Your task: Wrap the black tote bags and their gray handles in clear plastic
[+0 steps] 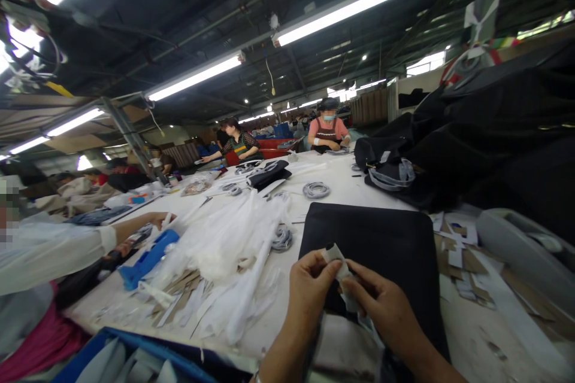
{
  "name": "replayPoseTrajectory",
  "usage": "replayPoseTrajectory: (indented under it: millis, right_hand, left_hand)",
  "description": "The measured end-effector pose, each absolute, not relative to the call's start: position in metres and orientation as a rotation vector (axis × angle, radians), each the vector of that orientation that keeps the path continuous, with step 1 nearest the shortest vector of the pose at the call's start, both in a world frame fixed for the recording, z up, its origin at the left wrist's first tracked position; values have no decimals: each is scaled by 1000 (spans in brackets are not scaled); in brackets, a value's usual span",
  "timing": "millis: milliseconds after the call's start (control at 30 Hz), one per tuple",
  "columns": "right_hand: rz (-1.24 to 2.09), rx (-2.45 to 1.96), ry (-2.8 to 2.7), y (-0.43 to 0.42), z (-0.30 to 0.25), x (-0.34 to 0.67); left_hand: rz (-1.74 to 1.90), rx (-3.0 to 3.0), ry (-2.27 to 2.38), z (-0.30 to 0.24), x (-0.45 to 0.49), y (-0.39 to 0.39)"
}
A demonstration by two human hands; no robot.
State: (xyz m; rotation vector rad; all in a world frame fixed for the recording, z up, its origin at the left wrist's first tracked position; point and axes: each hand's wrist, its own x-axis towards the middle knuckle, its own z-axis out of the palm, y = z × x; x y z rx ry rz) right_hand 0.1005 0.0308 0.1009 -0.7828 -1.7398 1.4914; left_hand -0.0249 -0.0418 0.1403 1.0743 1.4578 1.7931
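Note:
My left hand (pixel 311 278) pinches the upper part of a narrow off-white strip (pixel 333 255) between thumb and fingers. A small dark tip pokes out at the strip's top end. Just to the right, my right hand (pixel 376 294) is closed on the same strip lower down, and its fingers hide part of it. Whether the strip is cloth or paper I cannot tell. Behind and beneath both hands lies a flat black fabric piece (pixel 381 230) with rounded corners on the white table (pixel 287 278). A pale, blurred material hangs below my hands.
Left of my hands lie clear plastic bags (pixel 215 239), a blue holder (pixel 148 258) and a coiled grey cord (pixel 316 190). Cardboard and paper scraps (pixel 469 269) and a black fabric heap (pixel 503 125) are at right. A co-worker's arm (pixel 135 228) reaches in from the left.

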Motion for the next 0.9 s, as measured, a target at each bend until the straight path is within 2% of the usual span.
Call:
replayPoseTrajectory:
  millis: [200, 433, 567, 900]
  right_hand:
    - [1512, -730, -1801, 30, 102, 103]
    - [1486, -696, -1835, 30, 104, 102]
    - [1454, -686, -1849, 28, 106, 101]
    - [1431, -634, -1866, 26, 105, 102]
  left_hand:
    - [1696, 1223, 1551, 132, -29, -45]
    - [1707, 1483, 1847, 173, -52, -52]
    - [1520, 1583, 1887, 196, -60, -50]
    - [1425, 1789, 1934, 206, -63, -59]
